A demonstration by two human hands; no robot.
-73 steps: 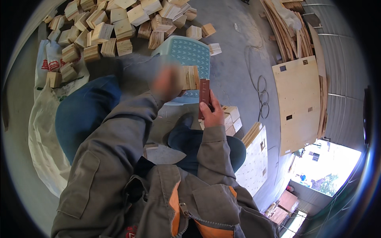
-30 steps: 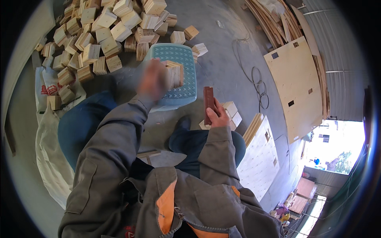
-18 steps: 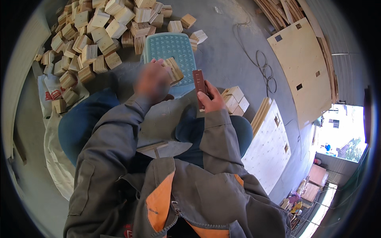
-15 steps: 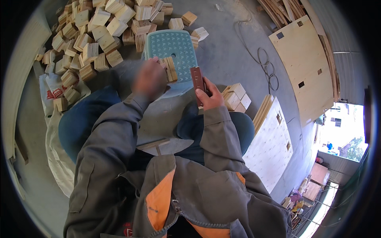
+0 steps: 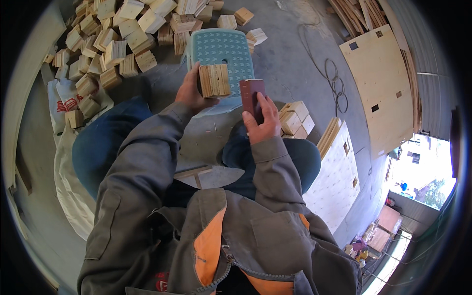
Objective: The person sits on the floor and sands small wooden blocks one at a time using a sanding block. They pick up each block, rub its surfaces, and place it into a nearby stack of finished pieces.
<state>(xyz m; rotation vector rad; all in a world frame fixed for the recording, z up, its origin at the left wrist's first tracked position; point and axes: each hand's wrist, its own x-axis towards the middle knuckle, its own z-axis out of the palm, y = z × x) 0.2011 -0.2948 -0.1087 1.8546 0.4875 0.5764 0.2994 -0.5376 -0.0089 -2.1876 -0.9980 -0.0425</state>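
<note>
My left hand is closed around a layered plywood block, gripping it from its left side. The block's striped edge layers are turned toward me, just over the near part of a light blue-green plastic stool. To the right of it, my right hand grips a reddish-brown sanding block, thumb on the near side and fingers along the right. A small gap separates the sanding block from the plywood block.
A large heap of wooden blocks lies at the far left. Several stacked blocks sit by my right knee. Plywood sheets with square holes, a pale panel and a coiled cable are at the right. A white sack lies left.
The plywood block in my left hand has turned to show its layered side, and the hand is no longer blurred. My right hand has tilted the sanding block so its broad face shows.
</note>
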